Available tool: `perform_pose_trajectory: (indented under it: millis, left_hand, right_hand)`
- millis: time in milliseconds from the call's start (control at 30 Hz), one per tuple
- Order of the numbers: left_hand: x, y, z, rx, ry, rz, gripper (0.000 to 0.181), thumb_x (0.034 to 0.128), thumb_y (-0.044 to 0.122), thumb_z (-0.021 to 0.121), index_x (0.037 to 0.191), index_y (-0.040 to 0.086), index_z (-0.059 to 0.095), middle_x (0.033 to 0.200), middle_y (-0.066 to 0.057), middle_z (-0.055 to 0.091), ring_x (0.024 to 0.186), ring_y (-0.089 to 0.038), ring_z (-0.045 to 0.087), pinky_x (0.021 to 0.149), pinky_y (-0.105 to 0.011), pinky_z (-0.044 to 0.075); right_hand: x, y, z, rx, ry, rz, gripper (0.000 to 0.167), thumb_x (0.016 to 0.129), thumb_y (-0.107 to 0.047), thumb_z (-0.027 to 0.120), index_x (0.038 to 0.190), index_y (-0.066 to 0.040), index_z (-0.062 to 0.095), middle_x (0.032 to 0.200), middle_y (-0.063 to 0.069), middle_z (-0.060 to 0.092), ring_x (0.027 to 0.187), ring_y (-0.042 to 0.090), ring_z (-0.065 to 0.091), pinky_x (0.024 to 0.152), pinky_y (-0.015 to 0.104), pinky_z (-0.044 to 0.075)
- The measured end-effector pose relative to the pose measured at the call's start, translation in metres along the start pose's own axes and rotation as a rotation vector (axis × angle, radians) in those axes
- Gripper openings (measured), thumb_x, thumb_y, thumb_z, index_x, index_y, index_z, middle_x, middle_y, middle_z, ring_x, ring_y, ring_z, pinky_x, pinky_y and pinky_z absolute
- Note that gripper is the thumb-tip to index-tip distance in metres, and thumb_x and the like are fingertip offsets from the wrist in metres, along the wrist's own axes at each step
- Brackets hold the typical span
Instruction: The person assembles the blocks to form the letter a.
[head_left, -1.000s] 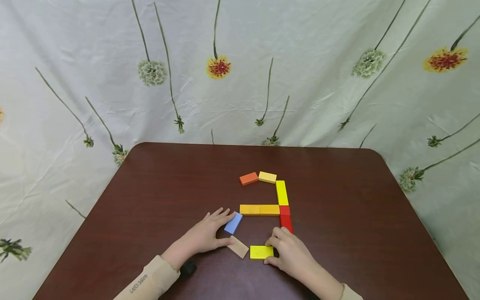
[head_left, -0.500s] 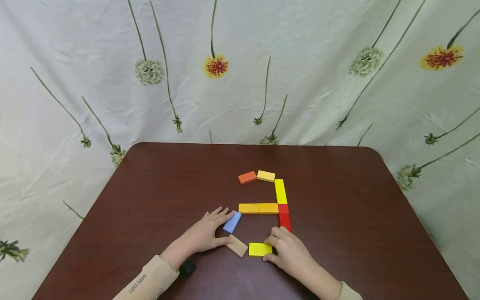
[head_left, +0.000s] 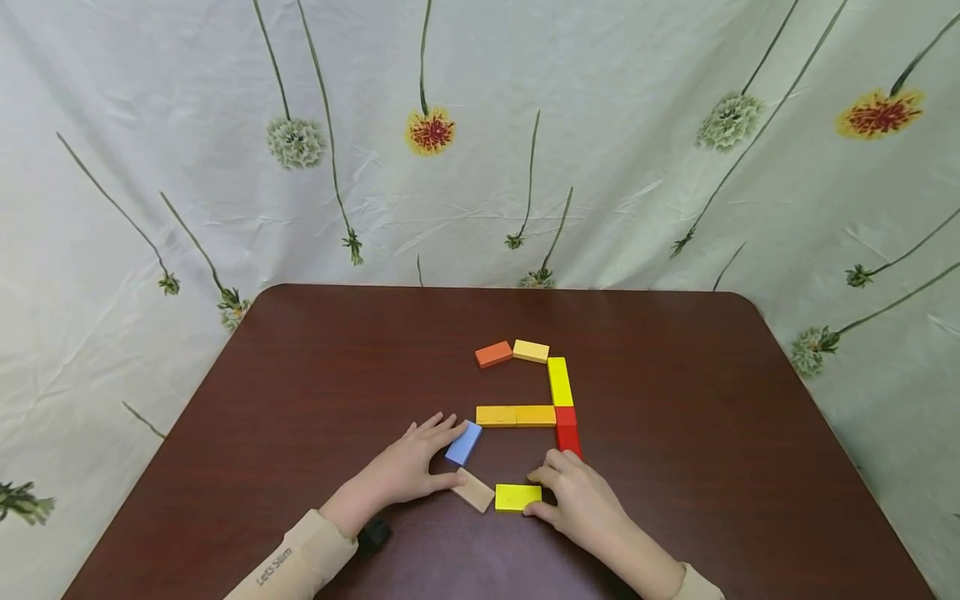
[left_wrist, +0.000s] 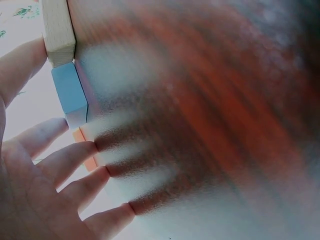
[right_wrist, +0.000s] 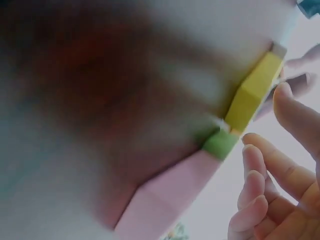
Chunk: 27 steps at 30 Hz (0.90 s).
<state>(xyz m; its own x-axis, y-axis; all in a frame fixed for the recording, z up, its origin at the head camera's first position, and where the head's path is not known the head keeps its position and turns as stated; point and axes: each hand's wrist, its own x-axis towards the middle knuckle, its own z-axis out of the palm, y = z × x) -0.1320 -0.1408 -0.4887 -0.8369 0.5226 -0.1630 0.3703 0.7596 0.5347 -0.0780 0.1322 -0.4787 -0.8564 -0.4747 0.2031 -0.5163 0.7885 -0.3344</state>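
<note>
My left hand lies spread on the table. One fingertip touches the blue block and the thumb rests on the pale wood-coloured block. In the left wrist view the blue block stands end to end with the pale block. With thumb and index finger, my right hand pinches the right end of a bright yellow block. This block lies flat, its left end at the pale block's corner. In the right wrist view the yellow block shows near the thumb, the other fingers curled.
Two amber blocks meet red blocks on the right. Beyond stand another yellow block, a light yellow block and an orange block. The right wrist view also holds a green block and pink surfaces.
The bright yellow block has shifted slightly left and away from me with my right hand, closing in on the pale block. My left hand stays in place. The head view has drifted slightly.
</note>
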Motion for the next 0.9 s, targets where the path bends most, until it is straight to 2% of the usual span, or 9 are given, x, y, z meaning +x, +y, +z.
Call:
perform_pose_trajectory:
  millis: [167, 300, 567, 900]
  left_hand:
    - [0.001, 0.000, 0.000, -0.006, -0.004, 0.006, 0.077, 0.0873, 0.044, 0.072, 0.150, 0.012, 0.042, 0.157, -0.018, 0.036, 0.148, -0.041, 0.024, 0.113, -0.068, 0.021]
    - [0.002, -0.001, 0.001, 0.001, -0.001, 0.009, 0.077, 0.0873, 0.044, 0.072, 0.151, 0.012, 0.042, 0.157, -0.017, 0.035, 0.148, -0.040, 0.024, 0.113, -0.068, 0.021]
    - [0.000, -0.001, 0.000, -0.008, 0.001, 0.011, 0.077, 0.0873, 0.043, 0.073, 0.150, 0.012, 0.042, 0.157, -0.018, 0.035, 0.148, -0.041, 0.025, 0.112, -0.069, 0.021]
    - [0.000, 0.001, 0.000, -0.006, 0.005, 0.001, 0.077, 0.0867, 0.042, 0.074, 0.150, 0.013, 0.042, 0.157, -0.017, 0.036, 0.148, -0.040, 0.025, 0.114, -0.067, 0.021]
  right_hand:
    - [-0.002, 0.009, -0.008, 0.004, 0.067, 0.124, 0.029, 0.068, -0.015, 0.090, 0.094, -0.009, 0.076, 0.078, -0.006, 0.052, 0.074, 0.008, 0.042, 0.057, 0.017, 0.039]
    - [-0.004, 0.016, -0.011, -0.009, 0.076, 0.194, 0.031, 0.067, -0.015, 0.090, 0.094, -0.009, 0.076, 0.079, -0.005, 0.053, 0.076, 0.010, 0.041, 0.057, 0.018, 0.037]
    - [-0.006, 0.021, -0.004, -0.038, 0.072, 0.147, 0.036, 0.065, -0.021, 0.092, 0.096, -0.010, 0.076, 0.082, -0.006, 0.052, 0.077, 0.010, 0.043, 0.062, 0.020, 0.040]
    - [-0.004, 0.021, -0.002, -0.044, 0.092, 0.115, 0.032, 0.063, -0.018, 0.093, 0.089, -0.009, 0.076, 0.078, -0.006, 0.048, 0.075, 0.010, 0.040, 0.060, 0.020, 0.038]
